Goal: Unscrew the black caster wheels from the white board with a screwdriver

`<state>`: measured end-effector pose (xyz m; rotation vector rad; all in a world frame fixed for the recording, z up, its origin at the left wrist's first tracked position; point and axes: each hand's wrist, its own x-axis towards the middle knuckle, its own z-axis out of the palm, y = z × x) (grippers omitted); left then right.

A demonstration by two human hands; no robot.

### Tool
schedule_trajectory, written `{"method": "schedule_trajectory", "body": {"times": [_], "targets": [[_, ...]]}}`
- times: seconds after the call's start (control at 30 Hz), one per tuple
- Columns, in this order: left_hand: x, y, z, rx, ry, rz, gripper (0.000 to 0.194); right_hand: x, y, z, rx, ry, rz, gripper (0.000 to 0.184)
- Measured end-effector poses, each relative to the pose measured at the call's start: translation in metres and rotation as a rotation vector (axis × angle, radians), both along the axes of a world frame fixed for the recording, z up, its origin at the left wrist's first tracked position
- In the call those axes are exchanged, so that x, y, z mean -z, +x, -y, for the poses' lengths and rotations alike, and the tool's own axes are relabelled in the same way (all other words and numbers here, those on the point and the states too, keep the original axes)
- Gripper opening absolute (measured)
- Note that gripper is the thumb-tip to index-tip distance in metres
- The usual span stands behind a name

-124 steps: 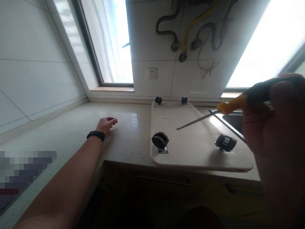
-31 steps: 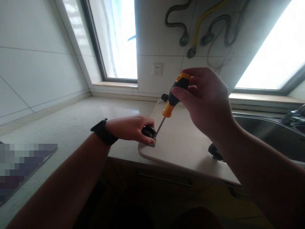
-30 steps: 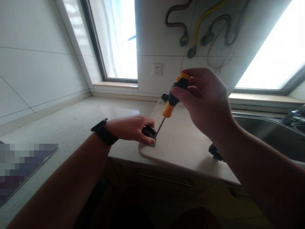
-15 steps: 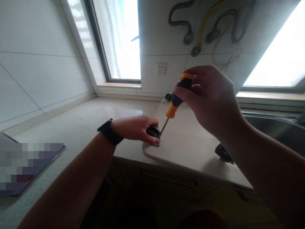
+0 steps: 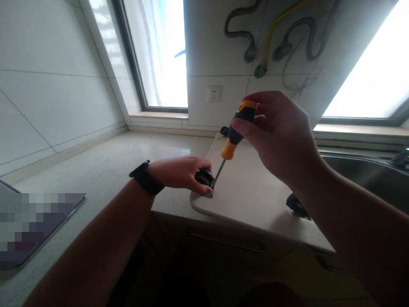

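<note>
My left hand (image 5: 185, 171), with a black watch on its wrist, is closed round a small black caster wheel (image 5: 204, 175) with a metal plate. It presses the caster down at the near left corner of a pale board (image 5: 249, 192). A screwdriver (image 5: 239, 125) with a black and yellow handle is gripped in my right hand (image 5: 277, 132). Its shaft slants down to the left and the tip meets the caster's plate; the screw head is too small to make out.
Another black caster (image 5: 224, 131) sits at the board's far left corner. A further black caster-like piece (image 5: 298, 207) lies at its right, partly behind my forearm. A steel sink (image 5: 358, 179) is on the right. A blurred flat item (image 5: 54, 221) lies on the speckled counter (image 5: 121, 157).
The view has shifted very slightly. Both hands keep their grip, and the screwdriver stays against the caster at nearly the same tilt.
</note>
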<state>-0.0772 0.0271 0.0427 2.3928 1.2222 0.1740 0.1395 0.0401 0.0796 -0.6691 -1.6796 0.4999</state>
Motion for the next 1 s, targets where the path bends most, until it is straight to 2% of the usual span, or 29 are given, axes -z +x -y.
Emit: {"method": "schedule_trajectory", "body": {"times": [0.2,0.3,0.4,0.47,0.57,0.7,0.87,1.0], "targets": [[0.001,0.0,0.0,0.003,0.012,0.011,0.046,0.001,0.002,0.0,0.0,0.035,0.042,0.037],[0.001,0.0,-0.001,0.003,-0.017,0.033,0.046,0.0,0.001,-0.001,0.097,0.078,0.13,0.04],[0.002,-0.002,-0.003,0.011,-0.03,0.064,0.047,-0.005,-0.001,-0.002,0.169,0.126,0.234,0.043],[0.003,-0.002,-0.003,0.034,-0.027,0.106,0.049,-0.011,-0.003,-0.004,0.138,0.13,0.286,0.044],[0.005,0.001,-0.003,0.073,-0.061,0.274,0.053,-0.021,-0.002,-0.006,0.103,0.098,0.322,0.044],[0.01,0.01,-0.004,0.074,-0.146,0.53,0.036,-0.029,0.002,-0.004,0.176,0.045,0.371,0.048],[0.017,0.017,-0.007,0.082,-0.149,0.652,0.027,-0.031,0.004,-0.002,0.125,-0.001,0.357,0.048],[0.017,0.02,-0.006,0.017,-0.181,0.796,0.03,-0.031,0.001,-0.001,0.173,0.014,0.309,0.045]]}}
